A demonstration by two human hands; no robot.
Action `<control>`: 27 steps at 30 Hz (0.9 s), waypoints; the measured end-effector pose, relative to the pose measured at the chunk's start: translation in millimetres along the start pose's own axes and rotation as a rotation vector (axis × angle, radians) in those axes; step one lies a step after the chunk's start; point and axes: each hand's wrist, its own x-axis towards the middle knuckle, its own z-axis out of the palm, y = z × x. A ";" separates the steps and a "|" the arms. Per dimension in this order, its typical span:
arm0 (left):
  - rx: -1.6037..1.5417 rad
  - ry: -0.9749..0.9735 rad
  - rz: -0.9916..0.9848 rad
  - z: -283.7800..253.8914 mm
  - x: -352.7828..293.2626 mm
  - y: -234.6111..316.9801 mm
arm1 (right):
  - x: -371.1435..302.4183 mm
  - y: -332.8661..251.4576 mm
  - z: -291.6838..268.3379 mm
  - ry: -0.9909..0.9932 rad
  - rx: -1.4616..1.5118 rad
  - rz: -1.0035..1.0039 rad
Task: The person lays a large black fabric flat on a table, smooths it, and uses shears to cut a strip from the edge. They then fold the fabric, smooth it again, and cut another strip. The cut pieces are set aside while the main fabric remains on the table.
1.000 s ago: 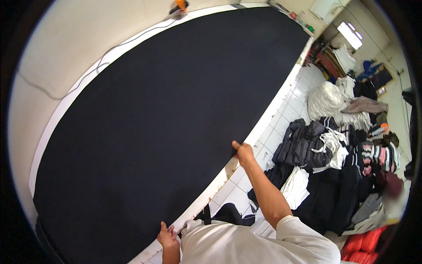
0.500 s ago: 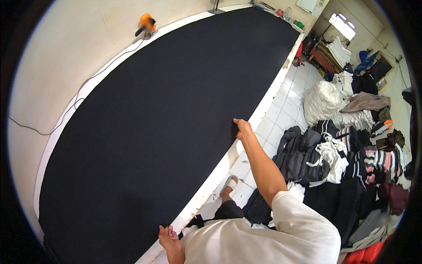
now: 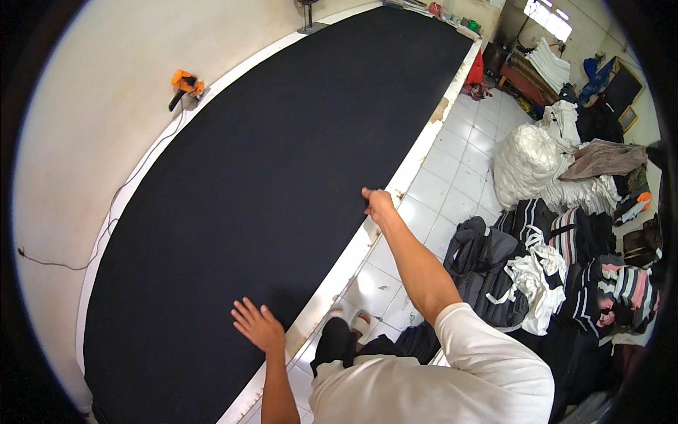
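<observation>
A broad sheet of black fabric (image 3: 233, 191) covers nearly the whole long white table (image 3: 319, 309). My left hand (image 3: 260, 326) is over the near part of the fabric, palm down with its fingers spread; whether it presses on the cloth is hard to tell. Farther along, my right hand (image 3: 378, 205) is at the fabric's right edge, its fingers curled round the cloth at the table's rim. Part of those fingers is hidden by the hand itself.
An orange-and-black power tool (image 3: 186, 86) rests on the table's left rim, its cord (image 3: 127, 180) trailing along the wall. At the far end stands a dark metal stand (image 3: 308, 20). Right of the tiled floor (image 3: 455, 166) lie piled garments (image 3: 487, 261) and a white bundle (image 3: 524, 166).
My left hand has moved from the table's near edge forward onto the fabric and spread its fingers. My right hand stays at the fabric's edge. The view has shifted slightly.
</observation>
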 end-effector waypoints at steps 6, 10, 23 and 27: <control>-0.059 -0.070 -0.149 -0.4 22.3 47.0 | 69.2 -33.6 -42.4 0.019 -0.066 0.101; -0.120 -0.078 0.036 20.4 99.4 195.4 | 190.0 -133.1 -79.8 0.037 0.200 0.047; -0.289 -0.297 1.084 61.6 236.7 607.9 | 413.0 -285.5 -192.4 0.105 0.106 0.028; -0.683 -0.460 1.023 60.3 271.0 655.8 | 427.5 -298.9 -234.7 0.024 -0.082 0.046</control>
